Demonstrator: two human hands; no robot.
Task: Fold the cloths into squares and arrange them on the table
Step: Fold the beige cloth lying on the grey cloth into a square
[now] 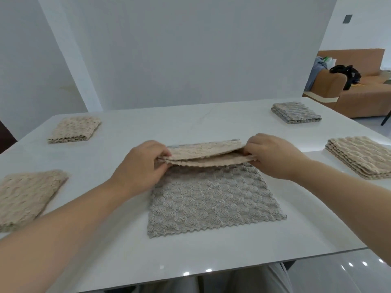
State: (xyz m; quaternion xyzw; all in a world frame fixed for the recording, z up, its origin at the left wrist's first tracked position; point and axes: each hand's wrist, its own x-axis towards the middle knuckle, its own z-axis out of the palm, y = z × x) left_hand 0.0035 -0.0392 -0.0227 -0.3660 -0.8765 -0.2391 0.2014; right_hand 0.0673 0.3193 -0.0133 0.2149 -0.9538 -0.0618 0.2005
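Observation:
A grey textured cloth lies flat in the middle of the white table. Over its far edge I hold a beige cloth, doubled over so two layers show. My left hand pinches its left end and my right hand pinches its right end. Four folded cloths lie around the table: a beige cloth at far left, a beige cloth at near left, a grey cloth at far right, and a beige cloth at right.
A white wall panel stands behind the table. An orange sofa with a black bag is at the far right. My lap shows under the table's near edge.

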